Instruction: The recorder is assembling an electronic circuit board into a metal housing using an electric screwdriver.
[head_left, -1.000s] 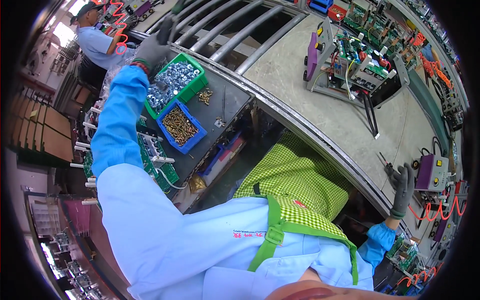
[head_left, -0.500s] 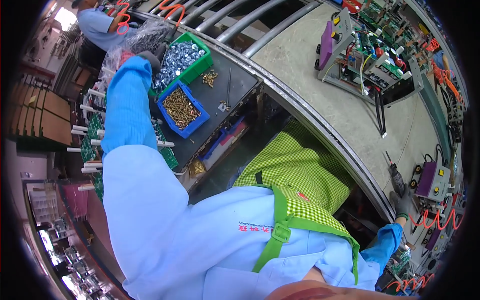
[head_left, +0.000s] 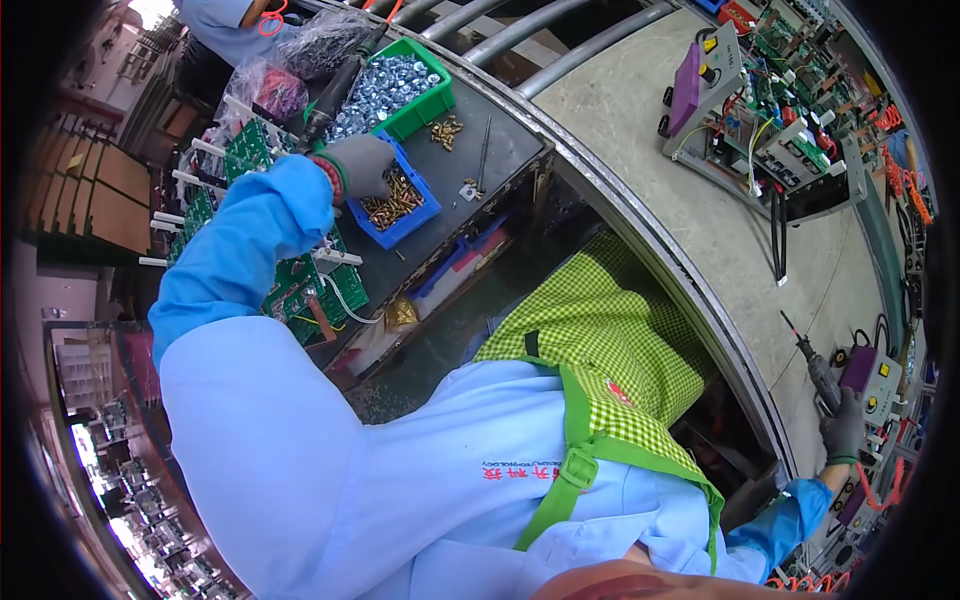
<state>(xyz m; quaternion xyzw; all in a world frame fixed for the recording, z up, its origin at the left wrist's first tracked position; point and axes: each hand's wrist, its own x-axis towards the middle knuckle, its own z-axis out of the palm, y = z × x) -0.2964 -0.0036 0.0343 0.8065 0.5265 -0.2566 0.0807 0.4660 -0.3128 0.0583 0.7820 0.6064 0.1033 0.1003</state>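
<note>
My left hand (head_left: 361,166), in a grey glove, reaches over the blue bin (head_left: 425,212) of brass-coloured screws (head_left: 393,207). Its fingers are at the far left part of the bin, mostly hidden behind the back of the hand. Just beyond that hand, a black power screwdriver (head_left: 338,97) lies against the green bin (head_left: 432,100) of silver metal fasteners (head_left: 392,88). On the far right, my right hand (head_left: 843,428), gloved too, is closed around a dark electric screwdriver (head_left: 823,378). The bit of this screwdriver points up and left over the grey worktop.
Green circuit boards (head_left: 290,290) with white posts stand beside my left arm. Loose screws (head_left: 446,131) and a thin rod (head_left: 485,153) lie on the dark table (head_left: 505,125). An opened device (head_left: 760,150) with a purple panel sits on the worktop (head_left: 625,120). Metal rollers (head_left: 520,40) lie beyond.
My left hand has come back from beside the green bin to the blue screw bin, and the black screwdriver there shows more fully. My right hand has lifted with its screwdriver slightly up and right.
</note>
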